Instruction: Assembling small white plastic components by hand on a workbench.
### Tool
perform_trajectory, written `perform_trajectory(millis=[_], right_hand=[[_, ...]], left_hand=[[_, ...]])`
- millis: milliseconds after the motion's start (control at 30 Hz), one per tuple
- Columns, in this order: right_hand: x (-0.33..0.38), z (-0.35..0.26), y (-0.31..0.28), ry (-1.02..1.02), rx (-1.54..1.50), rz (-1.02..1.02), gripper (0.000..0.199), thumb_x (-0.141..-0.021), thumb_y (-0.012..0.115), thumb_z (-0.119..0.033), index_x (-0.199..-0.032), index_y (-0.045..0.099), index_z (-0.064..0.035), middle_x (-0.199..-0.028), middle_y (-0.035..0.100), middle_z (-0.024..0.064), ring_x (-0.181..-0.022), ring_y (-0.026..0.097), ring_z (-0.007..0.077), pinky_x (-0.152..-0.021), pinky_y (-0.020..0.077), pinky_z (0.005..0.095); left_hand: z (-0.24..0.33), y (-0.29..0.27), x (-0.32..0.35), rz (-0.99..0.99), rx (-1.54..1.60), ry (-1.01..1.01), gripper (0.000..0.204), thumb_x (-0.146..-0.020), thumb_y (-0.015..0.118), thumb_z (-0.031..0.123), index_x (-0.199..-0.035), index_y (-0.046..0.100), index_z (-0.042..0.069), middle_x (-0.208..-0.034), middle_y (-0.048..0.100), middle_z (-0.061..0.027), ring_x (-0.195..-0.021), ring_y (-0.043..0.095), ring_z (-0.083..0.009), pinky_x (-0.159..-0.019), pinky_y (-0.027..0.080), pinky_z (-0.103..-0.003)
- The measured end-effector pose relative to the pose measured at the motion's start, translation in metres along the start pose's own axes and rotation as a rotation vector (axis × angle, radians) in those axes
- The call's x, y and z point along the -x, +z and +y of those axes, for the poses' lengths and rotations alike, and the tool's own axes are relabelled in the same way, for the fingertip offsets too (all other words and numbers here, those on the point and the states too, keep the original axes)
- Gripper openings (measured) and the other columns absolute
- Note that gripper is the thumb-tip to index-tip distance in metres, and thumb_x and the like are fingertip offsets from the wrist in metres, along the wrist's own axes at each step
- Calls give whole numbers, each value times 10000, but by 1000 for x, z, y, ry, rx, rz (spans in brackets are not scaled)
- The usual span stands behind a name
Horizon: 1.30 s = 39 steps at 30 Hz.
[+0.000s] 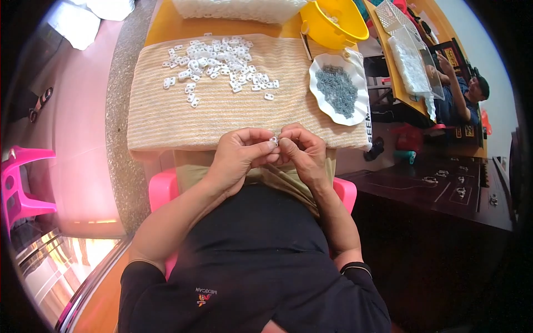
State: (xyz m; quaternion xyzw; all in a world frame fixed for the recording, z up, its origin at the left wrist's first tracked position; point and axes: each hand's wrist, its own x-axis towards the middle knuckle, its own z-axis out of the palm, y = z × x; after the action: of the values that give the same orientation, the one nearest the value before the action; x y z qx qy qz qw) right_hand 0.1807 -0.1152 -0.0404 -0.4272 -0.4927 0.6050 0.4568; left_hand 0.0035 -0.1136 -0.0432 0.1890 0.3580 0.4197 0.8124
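My left hand [244,152] pinches a small white plastic piece [274,141] with round holes between thumb and fingertips, just past the near edge of the towel-covered table. Against its right side, my right hand [302,149] is closed, thumb and forefinger pressed together. Whatever those right fingertips hold is too small and covered to make out. Farther off, a loose heap of similar white two-holed pieces [214,58] lies on the striped beige towel [183,119]. To the right stands a white wavy-rimmed dish [359,105], filled with small dark grey parts [336,90].
A yellow basin [347,33] stands at the far right, beside a clear bag of white pieces [239,10]. Pink stools [25,180] are at left and beneath me. Another person [469,102] sits at a table on the right, near a dark panelled surface [433,188].
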Motion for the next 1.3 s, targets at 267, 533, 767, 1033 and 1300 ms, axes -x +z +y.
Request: perform_trajectory(millis=[267, 533, 767, 1033, 1300], right_hand=[[2, 8, -2, 18, -17, 22, 64, -923, 586, -33, -927, 605, 28, -919, 557, 44, -652, 554, 76, -572, 462, 203], [0, 8, -1, -14, 10, 1, 69, -925, 580, -30, -912, 603, 34, -920, 548, 49, -658, 549, 77, -578, 461, 206], [0, 9, 0, -13, 36, -13, 74, -923, 588, -33, -927, 606, 38, -933, 548, 52, -673, 559, 79, -589, 470, 208], [1, 2, 5, -4, 99, -9, 77, -914, 604, -35, -920, 619, 40, -936, 558, 54, -707, 565, 77, -609, 465, 193], [4, 4, 3, -40, 140, -25, 65, -907, 605, -22, -894, 630, 36, -916, 583, 55, -745, 588, 87, -643, 496, 200]], left_hand=[[2, 0, 4, -1, 7, 1, 161, -875, 644, 33, -1026, 610, -13, -928, 668, -93, -803, 664, -139, -734, 571, -249], [2, -2, 2, 6, -1, 19, 182, -871, 656, 46, -1032, 603, -22, -890, 671, -86, -772, 656, -121, -716, 559, -241], [0, -5, 0, 3, -20, 19, 175, -866, 664, 47, -1016, 614, -26, -870, 671, -85, -754, 653, -125, -701, 557, -241], [-6, -11, -1, -4, -81, 39, 175, -865, 660, 36, -1025, 618, -22, -907, 672, -91, -800, 663, -137, -739, 572, -256], [-11, -5, 2, -2, -112, 95, 175, -864, 661, 26, -1024, 618, -30, -902, 675, -99, -777, 663, -136, -723, 576, -251]])
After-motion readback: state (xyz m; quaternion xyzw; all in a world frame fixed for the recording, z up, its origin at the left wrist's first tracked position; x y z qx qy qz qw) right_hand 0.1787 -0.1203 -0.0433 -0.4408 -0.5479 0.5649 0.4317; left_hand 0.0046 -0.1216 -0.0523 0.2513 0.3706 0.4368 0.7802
